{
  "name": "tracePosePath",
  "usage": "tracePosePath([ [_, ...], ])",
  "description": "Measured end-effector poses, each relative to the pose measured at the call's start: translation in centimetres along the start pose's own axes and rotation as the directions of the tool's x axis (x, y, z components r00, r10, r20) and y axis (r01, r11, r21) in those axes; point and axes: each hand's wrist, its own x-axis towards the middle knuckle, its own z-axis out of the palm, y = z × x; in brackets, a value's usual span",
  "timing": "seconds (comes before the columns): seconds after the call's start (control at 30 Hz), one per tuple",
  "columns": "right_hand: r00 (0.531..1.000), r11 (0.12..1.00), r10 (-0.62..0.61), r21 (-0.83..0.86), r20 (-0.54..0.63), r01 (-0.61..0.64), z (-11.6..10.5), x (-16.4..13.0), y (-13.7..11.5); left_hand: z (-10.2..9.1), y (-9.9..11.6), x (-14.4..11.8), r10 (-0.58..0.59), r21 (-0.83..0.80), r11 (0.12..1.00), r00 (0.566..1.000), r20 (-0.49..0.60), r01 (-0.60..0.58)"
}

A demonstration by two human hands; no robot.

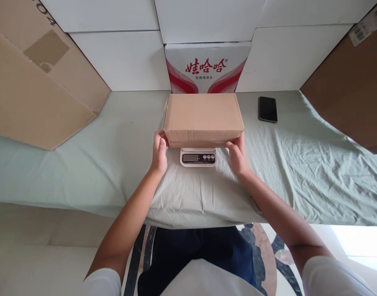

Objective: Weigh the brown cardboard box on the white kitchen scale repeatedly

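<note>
Head view showed the left hand (159, 153) and right hand (238, 156) gripping the near corners of a closed brown cardboard box (203, 118), resting on a small white digital scale (197, 157) on the green-sheeted surface (299, 164).

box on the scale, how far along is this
Done: the closed cardboard box sits over the scale. In hand: the left hand and right hand grip its lower front corners. Left: letting go; the scale's display is too small to read.
</note>
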Motion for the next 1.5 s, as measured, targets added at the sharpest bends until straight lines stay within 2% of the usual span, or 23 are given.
tracePosePath([
  [0.23, 1.000, 1.000, -0.020, -0.023, -0.006, 0.020, -0.3, 0.2, 0.4, 0.1, 0.0, -0.1, 0.012, -0.047, 0.999, 1.000, 0.013, -0.011],
  [0.57, 1.000, 0.999, -0.013, 0.037, 0.009, 0.012, -0.5, 0.2, 0.3, 0.0, -0.2, 0.2, 0.043, -0.086, 0.995, 0.999, 0.009, -0.043],
  [0.73, 0.989, 0.999, -0.023, 0.041, -0.145, 0.029, -2.3, 1.0, -0.3, -2.5, -0.5, 1.9, 0.110, -0.069, 0.990, 0.987, -0.116, -0.119],
  [0.83, 0.975, 0.999, -0.002, 0.039, -0.220, 0.011, -3.2, 1.3, -0.7, -3.7, -0.6, 2.5, 0.069, -0.070, 0.994, 0.982, -0.175, -0.082],
  [0.9, 0.971, 0.998, 0.032, 0.059, -0.237, -0.018, -3.2, 1.2, -0.6, -3.8, -0.6, 2.6, 0.031, -0.092, 0.995, 0.981, -0.192, -0.049],
  [1.17, 0.972, 0.990, 0.103, 0.114, -0.211, -0.080, -2.0, 0.9, 0.6, -2.8, -0.2, 2.4, -0.004, -0.106, 0.994, 0.985, -0.173, -0.015],
  [1.3, 0.974, 0.989, 0.108, 0.118, -0.199, -0.086, -1.9, 0.9, 0.7, -2.9, -0.3, 2.5, -0.006, -0.114, 0.993, 0.985, -0.175, -0.015],
  [1.5, 0.975, 0.990, 0.110, 0.113, -0.195, -0.089, -1.7, 0.8, 0.4, -2.9, -0.8, 2.3, 0.021, -0.092, 0.995, 0.992, -0.123, -0.033],
])
